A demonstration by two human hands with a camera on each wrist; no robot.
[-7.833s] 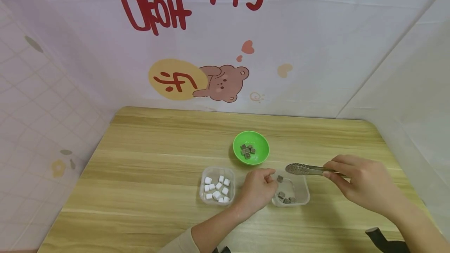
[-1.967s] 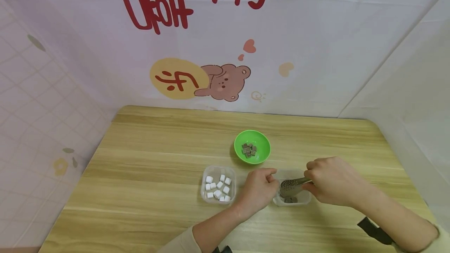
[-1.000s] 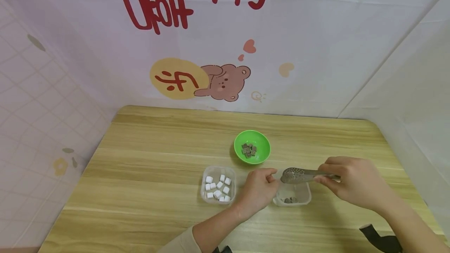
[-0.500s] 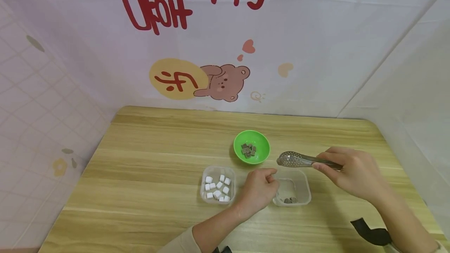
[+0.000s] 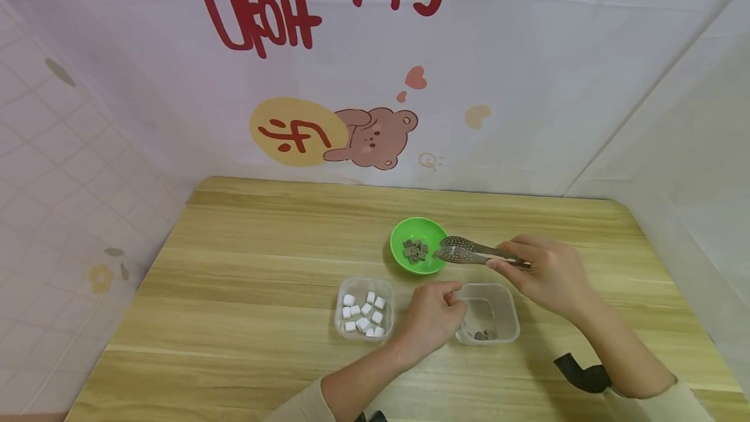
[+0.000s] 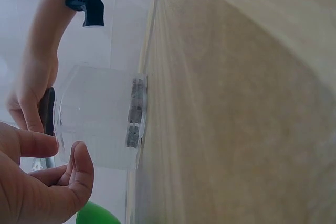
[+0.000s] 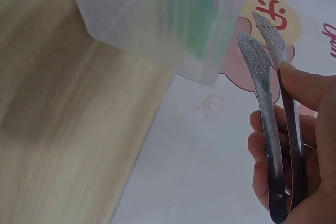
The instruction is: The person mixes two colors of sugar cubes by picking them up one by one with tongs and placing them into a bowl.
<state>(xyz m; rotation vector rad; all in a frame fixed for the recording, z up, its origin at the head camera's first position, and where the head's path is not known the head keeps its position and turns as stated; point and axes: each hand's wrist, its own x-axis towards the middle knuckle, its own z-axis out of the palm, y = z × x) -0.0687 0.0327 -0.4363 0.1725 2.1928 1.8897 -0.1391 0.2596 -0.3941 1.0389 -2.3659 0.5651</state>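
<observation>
The right hand (image 5: 545,272) grips tongs (image 5: 457,256), perforated tips overlapping the right edge of a green bowl (image 5: 420,227) of brown cubes (image 5: 415,251); whether they pinch one is unclear. The left hand (image 5: 430,311) holds a clear tub (image 5: 495,298) with more cubes (image 5: 485,335); a second tub (image 5: 384,288) of white cubes (image 5: 362,323) stands on the table (image 5: 234,279).

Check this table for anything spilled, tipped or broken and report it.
Nothing stands out. The white cubes lie inside their clear container, the gray cubes lie in the green bowl and the other clear container, bowl and containers sit upright, and the tongs look unbent.
</observation>
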